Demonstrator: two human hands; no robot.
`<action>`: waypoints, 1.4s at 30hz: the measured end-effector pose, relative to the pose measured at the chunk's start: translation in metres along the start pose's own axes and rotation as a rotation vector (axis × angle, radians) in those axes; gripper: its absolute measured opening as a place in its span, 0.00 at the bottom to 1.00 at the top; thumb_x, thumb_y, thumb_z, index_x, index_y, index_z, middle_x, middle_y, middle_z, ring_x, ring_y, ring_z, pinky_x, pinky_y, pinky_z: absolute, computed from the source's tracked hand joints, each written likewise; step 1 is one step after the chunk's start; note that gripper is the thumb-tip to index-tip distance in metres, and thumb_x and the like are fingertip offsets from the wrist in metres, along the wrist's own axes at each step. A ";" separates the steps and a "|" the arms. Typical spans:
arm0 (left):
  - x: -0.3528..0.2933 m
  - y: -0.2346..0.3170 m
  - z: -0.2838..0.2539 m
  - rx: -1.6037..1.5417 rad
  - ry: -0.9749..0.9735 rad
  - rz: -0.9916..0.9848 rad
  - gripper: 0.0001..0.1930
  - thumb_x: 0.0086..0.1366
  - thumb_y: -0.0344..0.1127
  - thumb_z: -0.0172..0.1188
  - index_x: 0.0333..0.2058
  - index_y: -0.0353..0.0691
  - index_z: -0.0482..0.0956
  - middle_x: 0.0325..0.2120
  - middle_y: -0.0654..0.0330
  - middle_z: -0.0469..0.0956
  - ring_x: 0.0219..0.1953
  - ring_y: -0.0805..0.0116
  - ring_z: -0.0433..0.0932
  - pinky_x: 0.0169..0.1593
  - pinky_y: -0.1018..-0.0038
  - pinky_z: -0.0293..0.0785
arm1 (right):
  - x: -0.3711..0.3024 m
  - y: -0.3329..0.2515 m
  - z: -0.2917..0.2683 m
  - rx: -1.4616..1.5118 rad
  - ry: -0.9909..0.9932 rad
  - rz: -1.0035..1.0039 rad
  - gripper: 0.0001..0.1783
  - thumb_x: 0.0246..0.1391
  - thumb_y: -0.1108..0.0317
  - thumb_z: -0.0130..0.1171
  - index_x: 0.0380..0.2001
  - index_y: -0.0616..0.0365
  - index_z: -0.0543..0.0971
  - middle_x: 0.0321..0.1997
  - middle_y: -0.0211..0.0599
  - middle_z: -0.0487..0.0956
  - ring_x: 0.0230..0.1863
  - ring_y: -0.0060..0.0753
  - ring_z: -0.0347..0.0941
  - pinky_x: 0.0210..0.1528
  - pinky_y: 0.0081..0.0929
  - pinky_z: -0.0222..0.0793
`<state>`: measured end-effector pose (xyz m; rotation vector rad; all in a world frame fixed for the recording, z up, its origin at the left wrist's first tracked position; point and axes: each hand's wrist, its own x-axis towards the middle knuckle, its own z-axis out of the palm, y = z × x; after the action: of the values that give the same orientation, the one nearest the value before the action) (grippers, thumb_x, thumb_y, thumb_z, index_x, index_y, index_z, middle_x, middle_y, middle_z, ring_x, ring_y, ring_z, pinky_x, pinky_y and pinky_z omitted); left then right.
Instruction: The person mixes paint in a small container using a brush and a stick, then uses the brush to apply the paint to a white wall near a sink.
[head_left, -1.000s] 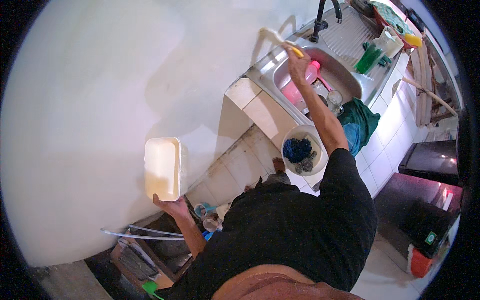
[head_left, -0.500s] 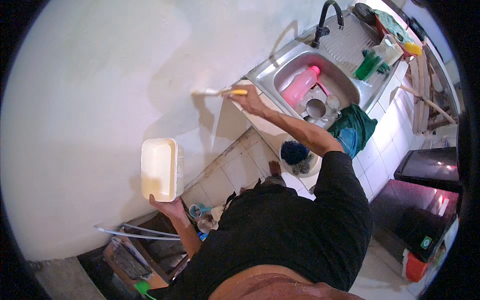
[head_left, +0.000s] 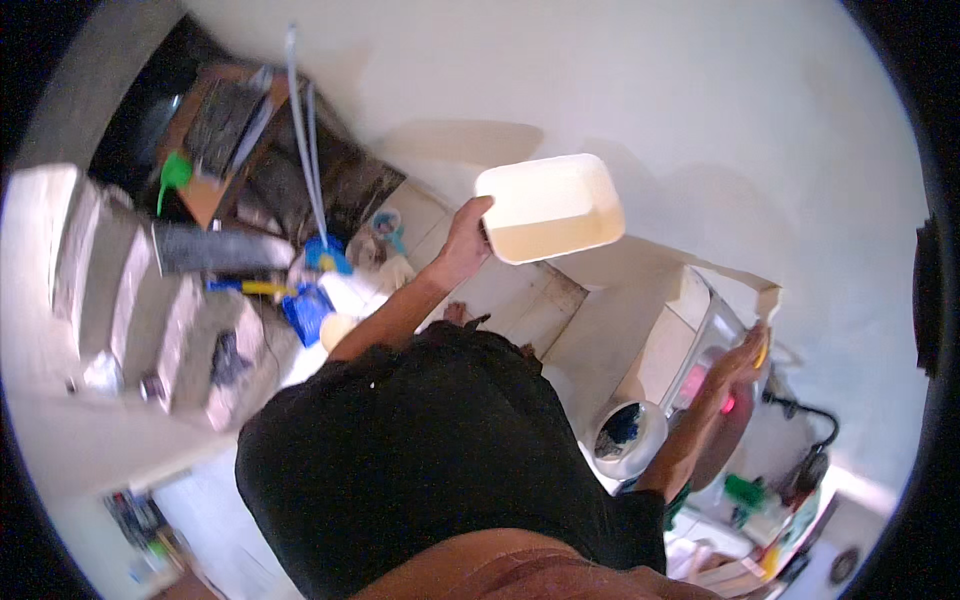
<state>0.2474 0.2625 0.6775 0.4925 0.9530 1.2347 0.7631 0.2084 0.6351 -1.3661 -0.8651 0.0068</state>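
Observation:
My left hand (head_left: 464, 242) grips a cream plastic tub (head_left: 550, 190) by its edge, thumb over the rim. The tub is tilted so that its inside shows, with a darker, shaded part along one side. On the right, my right hand (head_left: 742, 360) is closed around a paintbrush (head_left: 762, 354) with a yellow handle. Its bristle end points up beside the pale wall (head_left: 700, 130); I cannot tell whether it touches. Below that hand lies the steel sink (head_left: 716, 322), where part of a pink bottle (head_left: 692, 384) shows, mostly hidden by my forearm.
A black faucet (head_left: 818, 412) rises by the sink. Near my right arm stands a white bucket (head_left: 655, 450) with dark blue stuff inside. Leftward are a wooden cabinet (head_left: 205, 207), two pale pipes (head_left: 303, 130), blue bags (head_left: 308, 312) and concrete steps (head_left: 125, 290).
My view has turned toward the left, bringing the steps and cabinet further in. The brush has swung from pointing left along the wall to pointing up. Both hands keep their holds.

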 end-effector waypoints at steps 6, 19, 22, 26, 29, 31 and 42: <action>0.008 -0.020 -0.015 0.003 -0.010 0.011 0.22 0.60 0.50 0.56 0.41 0.37 0.68 0.34 0.57 0.74 0.34 0.69 0.77 0.34 0.70 0.75 | -0.049 -0.088 0.060 0.053 -0.500 0.121 0.19 0.59 0.68 0.52 0.46 0.76 0.74 0.44 0.52 0.77 0.48 0.39 0.74 0.55 0.31 0.69; 0.017 -0.032 -0.018 0.028 -0.017 0.001 0.19 0.60 0.48 0.55 0.39 0.37 0.72 0.29 0.59 0.76 0.29 0.70 0.78 0.29 0.72 0.76 | 0.024 -0.140 -0.044 -0.349 -0.147 -0.077 0.18 0.58 0.66 0.53 0.41 0.75 0.76 0.43 0.52 0.78 0.44 0.40 0.76 0.50 0.32 0.73; 0.017 -0.027 -0.020 0.064 -0.059 -0.001 0.21 0.61 0.49 0.52 0.45 0.38 0.71 0.34 0.59 0.77 0.34 0.69 0.79 0.32 0.70 0.78 | 0.020 -0.206 -0.005 -0.327 -0.233 -0.169 0.16 0.58 0.68 0.55 0.40 0.75 0.76 0.41 0.51 0.79 0.42 0.39 0.77 0.47 0.31 0.75; 0.016 -0.030 -0.003 0.096 -0.134 -0.081 0.21 0.60 0.49 0.53 0.45 0.40 0.69 0.34 0.58 0.76 0.33 0.68 0.79 0.34 0.71 0.78 | 0.004 -0.262 0.037 0.035 -0.305 -0.018 0.12 0.53 0.74 0.59 0.37 0.73 0.77 0.35 0.46 0.79 0.34 0.34 0.79 0.40 0.28 0.78; 0.021 -0.038 -0.016 0.099 -0.155 -0.083 0.20 0.60 0.48 0.53 0.44 0.40 0.69 0.35 0.58 0.76 0.34 0.68 0.79 0.34 0.70 0.79 | -0.028 -0.282 0.090 -0.016 -0.604 0.029 0.09 0.50 0.73 0.61 0.34 0.68 0.79 0.33 0.39 0.80 0.32 0.29 0.77 0.38 0.26 0.76; 0.018 -0.037 -0.016 0.108 -0.172 -0.090 0.20 0.60 0.48 0.53 0.44 0.39 0.68 0.35 0.58 0.76 0.33 0.67 0.80 0.35 0.70 0.79 | -0.052 -0.299 0.127 -0.128 -0.787 0.052 0.08 0.48 0.69 0.64 0.31 0.62 0.80 0.29 0.34 0.81 0.29 0.25 0.76 0.35 0.24 0.74; -0.007 -0.031 -0.024 0.190 -0.212 -0.121 0.23 0.61 0.50 0.54 0.45 0.36 0.68 0.34 0.59 0.75 0.31 0.72 0.78 0.31 0.75 0.76 | -0.105 -0.279 0.183 -0.417 -1.052 -0.035 0.10 0.49 0.67 0.63 0.30 0.64 0.80 0.20 0.34 0.79 0.23 0.18 0.72 0.28 0.21 0.70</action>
<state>0.2449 0.2431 0.6431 0.6913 0.9088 0.9675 0.4604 0.2421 0.8067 -1.7363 -1.8373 0.5912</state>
